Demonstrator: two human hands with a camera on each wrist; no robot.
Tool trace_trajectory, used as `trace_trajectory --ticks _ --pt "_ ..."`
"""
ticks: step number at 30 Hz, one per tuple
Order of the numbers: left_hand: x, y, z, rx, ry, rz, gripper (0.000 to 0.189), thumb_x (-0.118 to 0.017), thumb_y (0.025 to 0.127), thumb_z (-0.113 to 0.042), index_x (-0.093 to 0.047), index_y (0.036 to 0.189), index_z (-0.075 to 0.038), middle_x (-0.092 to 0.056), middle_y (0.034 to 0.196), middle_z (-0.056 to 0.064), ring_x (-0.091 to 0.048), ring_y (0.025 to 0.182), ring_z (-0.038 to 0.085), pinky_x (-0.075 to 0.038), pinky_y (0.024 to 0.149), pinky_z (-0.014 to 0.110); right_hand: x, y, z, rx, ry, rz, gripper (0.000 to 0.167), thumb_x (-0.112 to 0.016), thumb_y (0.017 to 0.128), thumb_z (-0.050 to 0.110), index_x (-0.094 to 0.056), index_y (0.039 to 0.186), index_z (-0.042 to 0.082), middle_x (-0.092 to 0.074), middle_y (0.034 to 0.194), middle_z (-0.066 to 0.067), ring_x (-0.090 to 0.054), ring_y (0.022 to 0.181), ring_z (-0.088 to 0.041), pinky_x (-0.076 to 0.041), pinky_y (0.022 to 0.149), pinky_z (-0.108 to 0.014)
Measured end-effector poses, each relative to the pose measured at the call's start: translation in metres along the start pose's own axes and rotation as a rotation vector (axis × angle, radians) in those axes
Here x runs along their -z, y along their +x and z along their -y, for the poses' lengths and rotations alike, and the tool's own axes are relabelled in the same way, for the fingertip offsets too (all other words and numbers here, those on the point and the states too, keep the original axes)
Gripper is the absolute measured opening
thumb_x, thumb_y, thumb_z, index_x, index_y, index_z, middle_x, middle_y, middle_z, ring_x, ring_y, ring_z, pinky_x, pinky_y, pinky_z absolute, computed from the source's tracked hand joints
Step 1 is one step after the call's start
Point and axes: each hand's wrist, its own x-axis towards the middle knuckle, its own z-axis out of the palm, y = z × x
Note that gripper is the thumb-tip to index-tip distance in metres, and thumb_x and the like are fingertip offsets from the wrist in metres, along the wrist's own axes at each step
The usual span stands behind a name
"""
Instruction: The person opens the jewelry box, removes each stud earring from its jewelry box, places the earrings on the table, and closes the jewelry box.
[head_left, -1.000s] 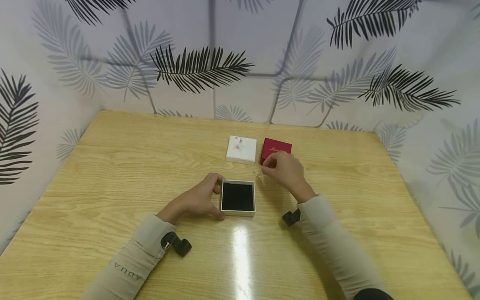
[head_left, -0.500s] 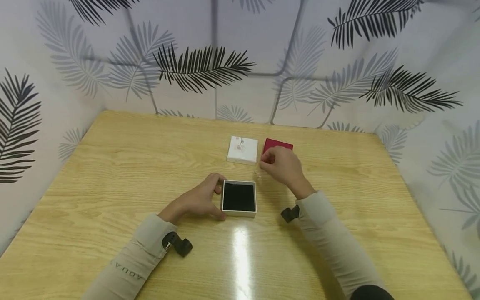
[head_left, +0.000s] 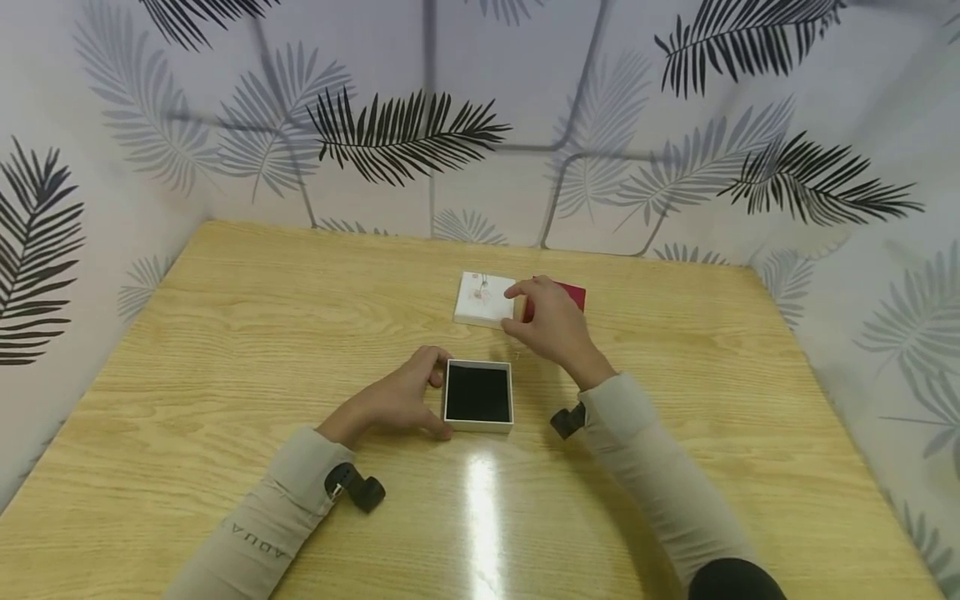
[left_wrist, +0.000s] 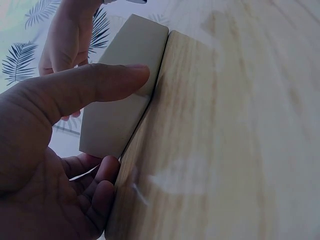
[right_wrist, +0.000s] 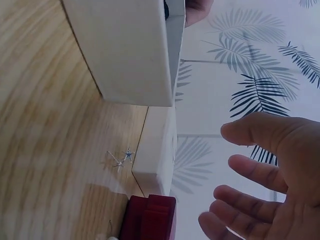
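Observation:
An open white box (head_left: 512, 408) with a black lining sits on the table. My left hand (head_left: 397, 396) grips its left side, with the thumb (left_wrist: 110, 82) on the near side wall and the fingers at the far corner. My right hand (head_left: 551, 323) hovers over the gap between a white lid-like box (head_left: 474, 293) with a faint printed design and a red box (head_left: 575, 293), which it partly covers. Its thumb and fingers are spread apart, with nothing visible between them. In the right wrist view, small star-shaped jewellery (right_wrist: 122, 159) lies on the table near the white boxes.
The wooden table (head_left: 300, 308) extends to both sides of the boxes. Patterned leaf-print cloth (head_left: 375, 192) rises behind the table and at the sides. A small white round thing (right_wrist: 113, 238) shows at the lower edge of the right wrist view.
My right hand has moved up and slightly left, and its pinched thumb and fingers have spread apart. My left hand stays on the open white box.

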Motion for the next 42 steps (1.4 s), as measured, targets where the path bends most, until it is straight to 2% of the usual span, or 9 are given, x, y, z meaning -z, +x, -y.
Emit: trace_trajectory --ticks 2,4,6,12,25,33,42 --pt "0.0 0.0 0.0 0.003 -0.007 -0.002 0.094 -0.092 0.068 -0.017 -0.034 0.142 -0.006 -0.042 0.133 0.012 -0.045 0.122 0.027 -0.041 0.106 0.046 0.0 0.003 0.002 0.007 0.004 0.006 0.04 -0.073 0.087 0.024 -0.067 0.123 0.007 -0.062 0.133 -0.015 -0.057 0.122 -0.034 -0.051 0.098 -0.049" --pt "0.001 0.0 -0.001 0.006 -0.012 -0.002 0.093 -0.092 0.068 -0.016 -0.035 0.141 -0.006 -0.042 0.133 0.012 -0.045 0.121 0.027 -0.041 0.106 0.046 -0.001 0.006 0.003 0.006 0.011 0.022 0.041 -0.073 0.088 0.025 -0.066 0.125 0.008 -0.06 0.132 -0.014 -0.059 0.111 -0.032 -0.053 0.092 -0.048" --pt "0.001 0.0 -0.001 0.007 -0.014 0.0 0.093 -0.092 0.068 -0.016 -0.035 0.141 -0.006 -0.043 0.132 0.012 -0.045 0.121 0.027 -0.041 0.105 0.046 -0.002 0.009 0.004 0.002 0.006 0.033 0.042 -0.072 0.088 0.026 -0.066 0.126 0.009 -0.058 0.134 -0.014 -0.058 0.111 -0.032 -0.053 0.088 -0.048" --pt "0.001 -0.001 -0.002 0.017 -0.015 0.002 0.094 -0.092 0.068 -0.016 -0.035 0.141 -0.005 -0.043 0.132 0.012 -0.045 0.121 0.027 -0.041 0.105 0.045 -0.006 0.017 0.007 -0.001 -0.003 0.059 0.046 -0.073 0.087 0.027 -0.064 0.129 0.011 -0.056 0.138 -0.012 -0.054 0.126 -0.033 -0.054 0.094 -0.05" --pt "0.002 -0.001 -0.004 0.008 -0.024 0.005 0.094 -0.092 0.068 -0.017 -0.034 0.142 -0.004 -0.043 0.13 0.013 -0.045 0.12 0.027 -0.041 0.105 0.045 -0.006 0.033 0.007 0.042 -0.027 0.126 0.052 -0.074 0.087 0.03 -0.06 0.134 0.012 -0.052 0.142 -0.012 -0.052 0.128 -0.033 -0.055 0.092 -0.05" --pt "0.004 -0.001 -0.004 0.014 -0.022 0.005 0.096 -0.092 0.068 -0.017 -0.033 0.143 -0.004 -0.043 0.132 0.013 -0.046 0.122 0.027 -0.041 0.107 0.046 -0.004 0.044 0.01 0.079 -0.018 0.171 0.057 -0.075 0.087 0.029 -0.057 0.137 0.009 -0.052 0.141 -0.014 -0.051 0.129 -0.035 -0.047 0.107 -0.049" --pt "0.006 -0.001 -0.005 0.015 -0.019 0.012 0.097 -0.092 0.068 -0.019 -0.033 0.143 -0.004 -0.043 0.131 0.012 -0.045 0.121 0.027 -0.04 0.106 0.046 -0.004 0.052 0.011 0.074 -0.008 0.228 0.059 -0.074 0.088 0.03 -0.055 0.14 0.009 -0.05 0.144 -0.013 -0.048 0.133 -0.033 -0.044 0.111 -0.048"
